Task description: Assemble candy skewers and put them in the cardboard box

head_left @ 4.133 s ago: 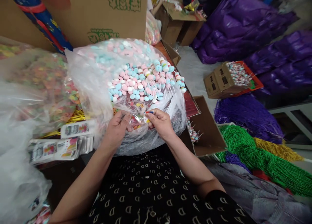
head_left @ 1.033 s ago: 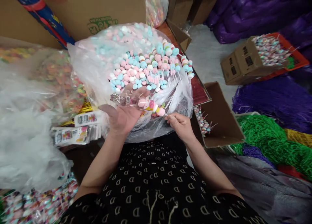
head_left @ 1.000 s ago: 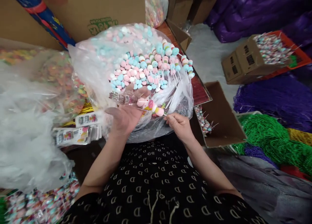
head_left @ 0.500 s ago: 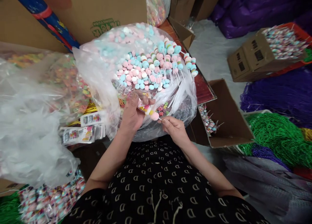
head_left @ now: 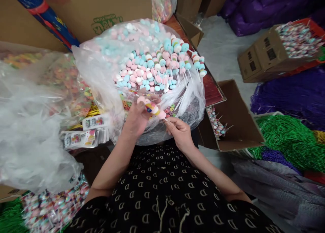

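A candy skewer (head_left: 161, 115) with pink, white and yellow pieces lies tilted between my hands. My left hand (head_left: 138, 117) is closed round its upper end, where a small printed wrapper (head_left: 149, 108) shows on the candy. At the lower right end my right hand (head_left: 180, 132) pinches the thin white stick. Just beyond is a big clear bag with loose pink, blue and white candies (head_left: 138, 72). Finished-looking skewers (head_left: 175, 59) lie on its right side, and bare white sticks (head_left: 181, 101) rest nearer to me.
Left are printed wrappers (head_left: 78, 138) in stacks and a cloudy plastic bag (head_left: 30, 135). An open carton (head_left: 238, 121) with skewers stands right, beside the red table edge (head_left: 214, 92). Farther right are a filled box (head_left: 264, 55) and green netting (head_left: 291, 138).
More of the candy's upper end now shows at my left hand, with pink above the printed wrapper. My right hand has shifted slightly left and up, still on the stick.
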Available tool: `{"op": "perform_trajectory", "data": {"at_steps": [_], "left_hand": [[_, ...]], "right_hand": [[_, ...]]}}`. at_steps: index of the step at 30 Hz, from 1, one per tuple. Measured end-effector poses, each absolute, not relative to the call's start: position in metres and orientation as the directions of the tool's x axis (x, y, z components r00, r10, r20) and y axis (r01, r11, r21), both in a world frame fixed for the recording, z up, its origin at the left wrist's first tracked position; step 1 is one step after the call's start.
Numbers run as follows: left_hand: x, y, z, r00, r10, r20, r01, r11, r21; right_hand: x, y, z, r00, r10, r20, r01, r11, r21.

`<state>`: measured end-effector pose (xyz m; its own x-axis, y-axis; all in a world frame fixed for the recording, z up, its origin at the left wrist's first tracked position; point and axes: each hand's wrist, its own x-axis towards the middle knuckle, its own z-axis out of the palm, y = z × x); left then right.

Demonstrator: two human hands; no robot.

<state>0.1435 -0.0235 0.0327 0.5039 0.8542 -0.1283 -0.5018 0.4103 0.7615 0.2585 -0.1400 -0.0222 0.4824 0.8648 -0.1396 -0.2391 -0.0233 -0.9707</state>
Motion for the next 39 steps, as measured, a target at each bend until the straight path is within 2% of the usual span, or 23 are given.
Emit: {"op": "perform_trajectory", "data": {"at_steps": [6,9,11,13,16,19,22,24,27,29,33,35,39], "left_hand": [[0.146,-0.024,0.039,0.387,0.9,-0.202,-0.561,0.403,0.723],[0.151,-0.024,0.034,0.388,0.9,-0.2,-0.568,0.404,0.717],[0.152,-0.023,0.031,0.415,0.893,-0.174,-0.566,0.403,0.719],[0.152,-0.021,0.027,0.44,0.883,-0.167,-0.545,0.41,0.731],[0.15,-0.02,0.023,0.486,0.852,-0.194,-0.481,0.446,0.755],[0.147,-0.022,0.019,0.571,0.797,-0.194,-0.411,0.482,0.774],[0.145,-0.022,0.019,0.601,0.782,-0.164,-0.403,0.475,0.782],[0.145,-0.02,0.02,0.568,0.811,-0.137,-0.443,0.443,0.779],[0.148,-0.023,0.02,0.545,0.828,-0.13,-0.461,0.426,0.778],[0.151,-0.03,0.018,0.584,0.797,-0.154,-0.416,0.457,0.786],[0.151,-0.04,0.017,0.63,0.753,-0.19,-0.342,0.488,0.803],[0.147,-0.035,0.022,0.584,0.793,-0.173,-0.407,0.47,0.783],[0.142,-0.017,0.031,0.356,0.922,-0.15,-0.584,0.345,0.735]], "right_hand": [[0.264,-0.14,-0.03,0.506,0.847,0.163,0.156,0.096,-0.983],[0.266,-0.144,-0.032,0.487,0.853,0.187,0.211,0.092,-0.973],[0.267,-0.148,-0.032,0.461,0.885,0.06,0.095,0.017,-0.995],[0.269,-0.15,-0.03,0.365,0.922,-0.127,-0.113,-0.092,-0.989],[0.272,-0.148,-0.024,0.129,0.937,-0.323,-0.406,-0.247,-0.88],[0.273,-0.14,-0.015,-0.092,0.927,-0.363,-0.547,-0.352,-0.76],[0.272,-0.133,-0.01,-0.079,0.942,-0.327,-0.566,-0.312,-0.763],[0.271,-0.133,-0.008,0.029,0.958,-0.285,-0.495,-0.234,-0.837],[0.269,-0.137,-0.006,0.203,0.958,-0.204,-0.284,-0.142,-0.948],[0.266,-0.139,-0.006,0.278,0.947,-0.163,-0.178,-0.116,-0.977],[0.263,-0.137,-0.009,0.326,0.937,-0.126,-0.116,-0.093,-0.989],[0.265,-0.137,-0.013,0.348,0.935,-0.075,-0.064,-0.056,-0.996],[0.268,-0.137,-0.021,0.366,0.928,0.063,0.147,0.009,-0.989]]}}
